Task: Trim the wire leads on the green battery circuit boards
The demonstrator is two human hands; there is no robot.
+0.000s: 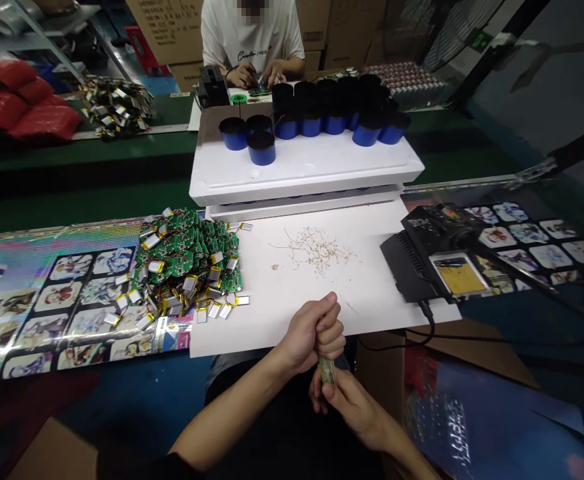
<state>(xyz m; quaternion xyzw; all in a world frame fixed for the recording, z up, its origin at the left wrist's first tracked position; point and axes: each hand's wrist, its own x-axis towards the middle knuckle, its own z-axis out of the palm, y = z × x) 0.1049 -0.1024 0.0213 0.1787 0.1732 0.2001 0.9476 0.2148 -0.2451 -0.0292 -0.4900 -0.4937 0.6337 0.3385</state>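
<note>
Clenching a fist above the lap, the person's left hand (pixel 315 333) grips the top of a slim, pale bundle (pixel 327 370), while the fingers of the right hand (pixel 349 410) pinch its lower end. From where I stand, both hands look closed on it, though the fist hides the upper part, and the bundle is too small to say exactly what it's made of. It sits just off the front edge of a white board (pixel 292 320), held in the air between the two hands and touching nothing else.

The work in hand seems to be this close, two-handed handling of the bundle, and neither hand is free for anything else while both stay closed on it.

On the board lies a scatter of pale clippings (pixel 317 250). To the left, a heap of green circuit boards (pixel 182 267) wired to silver pouch cells (pixel 227 310) spills from a printed foil sheet (pixel 62 300) onto the board. To the right sits a black soldering station (pixel 412 257) with a yellow sponge (pixel 462 280). Ahead, blue cylinders (pixel 312 123) stand on a white foam block (pixel 297 177). Beyond them, a co-worker (pixel 252 40) bends both hands over a small green part at another bench.
</note>
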